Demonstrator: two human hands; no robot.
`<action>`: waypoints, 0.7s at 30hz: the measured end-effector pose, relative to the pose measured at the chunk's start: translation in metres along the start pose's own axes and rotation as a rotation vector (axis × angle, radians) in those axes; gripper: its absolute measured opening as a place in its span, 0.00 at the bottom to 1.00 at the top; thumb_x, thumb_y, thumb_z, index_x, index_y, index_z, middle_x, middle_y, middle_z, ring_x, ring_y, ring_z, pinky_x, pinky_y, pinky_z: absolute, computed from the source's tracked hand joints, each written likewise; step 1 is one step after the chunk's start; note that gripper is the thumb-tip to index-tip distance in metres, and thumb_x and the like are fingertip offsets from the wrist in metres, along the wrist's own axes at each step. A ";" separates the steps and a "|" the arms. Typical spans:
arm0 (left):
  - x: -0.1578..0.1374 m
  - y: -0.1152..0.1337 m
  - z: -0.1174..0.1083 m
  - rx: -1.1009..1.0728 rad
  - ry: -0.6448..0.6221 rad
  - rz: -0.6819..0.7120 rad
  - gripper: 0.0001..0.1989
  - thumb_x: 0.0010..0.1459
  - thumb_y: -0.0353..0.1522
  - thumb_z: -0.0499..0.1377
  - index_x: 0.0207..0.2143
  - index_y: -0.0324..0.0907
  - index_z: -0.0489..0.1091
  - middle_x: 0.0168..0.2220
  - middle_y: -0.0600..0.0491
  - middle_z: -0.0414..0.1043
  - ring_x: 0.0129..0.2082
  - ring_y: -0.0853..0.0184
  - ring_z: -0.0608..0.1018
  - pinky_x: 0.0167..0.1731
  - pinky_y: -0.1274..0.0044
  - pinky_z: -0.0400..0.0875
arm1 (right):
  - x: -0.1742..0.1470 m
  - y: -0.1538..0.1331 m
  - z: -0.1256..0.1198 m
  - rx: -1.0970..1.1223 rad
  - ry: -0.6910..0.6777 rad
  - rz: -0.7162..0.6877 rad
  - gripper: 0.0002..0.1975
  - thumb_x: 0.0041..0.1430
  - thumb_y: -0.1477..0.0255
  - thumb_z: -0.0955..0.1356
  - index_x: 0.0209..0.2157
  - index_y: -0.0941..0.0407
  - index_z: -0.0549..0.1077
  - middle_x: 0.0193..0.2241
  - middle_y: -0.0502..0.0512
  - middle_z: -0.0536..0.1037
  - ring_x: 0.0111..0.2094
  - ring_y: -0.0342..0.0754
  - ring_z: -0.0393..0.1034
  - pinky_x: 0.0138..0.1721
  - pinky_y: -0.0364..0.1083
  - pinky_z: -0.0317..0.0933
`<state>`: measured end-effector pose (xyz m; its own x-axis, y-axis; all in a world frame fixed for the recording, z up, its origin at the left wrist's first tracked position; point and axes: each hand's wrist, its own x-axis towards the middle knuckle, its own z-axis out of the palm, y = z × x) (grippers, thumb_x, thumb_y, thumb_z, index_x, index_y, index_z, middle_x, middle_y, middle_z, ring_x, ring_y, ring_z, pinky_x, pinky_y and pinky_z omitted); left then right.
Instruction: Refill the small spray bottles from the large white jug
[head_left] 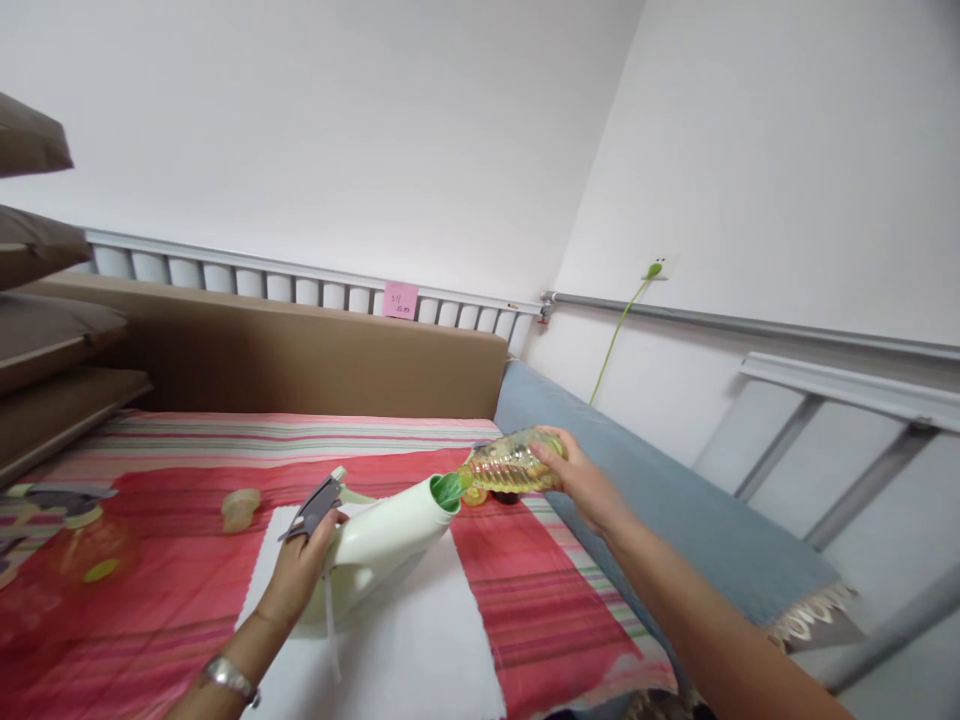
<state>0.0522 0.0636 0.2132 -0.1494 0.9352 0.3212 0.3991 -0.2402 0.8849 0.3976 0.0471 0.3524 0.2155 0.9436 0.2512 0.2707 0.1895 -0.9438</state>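
Pale green container [394, 530] is leaning above the white cloth [420, 660], its opening facing the yellow bottle [514, 463]; whether the bottle's mouth is touching the rim is hard to make out. The left hand [306, 562] is reaching up from the lower edge, its far fingers hiding, while the right hand [583, 478] is coming in from the lower right. The left is gripping the grey spray head [321, 502] beside the container; the right is closing around the bottle's base.

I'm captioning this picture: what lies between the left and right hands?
In the head view, from left hand to right hand: a tilted pale green bottle, then a yellowish bottle tipped toward it.
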 end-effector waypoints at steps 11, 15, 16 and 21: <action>0.000 0.004 -0.002 -0.024 -0.044 -0.004 0.24 0.53 0.48 0.46 0.29 0.43 0.74 0.29 0.50 0.74 0.35 0.55 0.75 0.36 0.71 0.69 | 0.009 -0.007 -0.003 -0.238 0.013 -0.124 0.28 0.49 0.52 0.70 0.49 0.51 0.65 0.43 0.54 0.75 0.44 0.56 0.70 0.46 0.54 0.63; 0.000 0.005 -0.003 -0.038 -0.038 -0.041 0.24 0.52 0.49 0.47 0.28 0.43 0.74 0.27 0.50 0.74 0.33 0.56 0.75 0.35 0.70 0.70 | 0.007 -0.017 0.001 -0.305 0.022 -0.168 0.29 0.47 0.54 0.71 0.49 0.51 0.66 0.43 0.55 0.74 0.45 0.57 0.69 0.49 0.55 0.60; 0.000 0.006 -0.003 -0.037 -0.031 -0.036 0.24 0.52 0.49 0.47 0.27 0.43 0.74 0.28 0.50 0.75 0.33 0.55 0.75 0.36 0.70 0.70 | 0.006 -0.020 0.002 -0.322 0.022 -0.177 0.29 0.46 0.55 0.71 0.49 0.51 0.66 0.43 0.55 0.75 0.45 0.57 0.69 0.49 0.55 0.60; 0.001 0.008 -0.005 -0.022 -0.010 0.011 0.22 0.50 0.47 0.47 0.25 0.44 0.74 0.30 0.49 0.76 0.37 0.54 0.75 0.41 0.68 0.69 | 0.002 -0.038 0.010 -0.441 0.022 -0.221 0.30 0.45 0.56 0.72 0.50 0.50 0.66 0.42 0.55 0.76 0.44 0.59 0.70 0.48 0.56 0.60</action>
<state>0.0512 0.0612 0.2222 -0.1358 0.9350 0.3276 0.3808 -0.2560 0.8885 0.3781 0.0447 0.3862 0.1261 0.8870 0.4443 0.6828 0.2473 -0.6875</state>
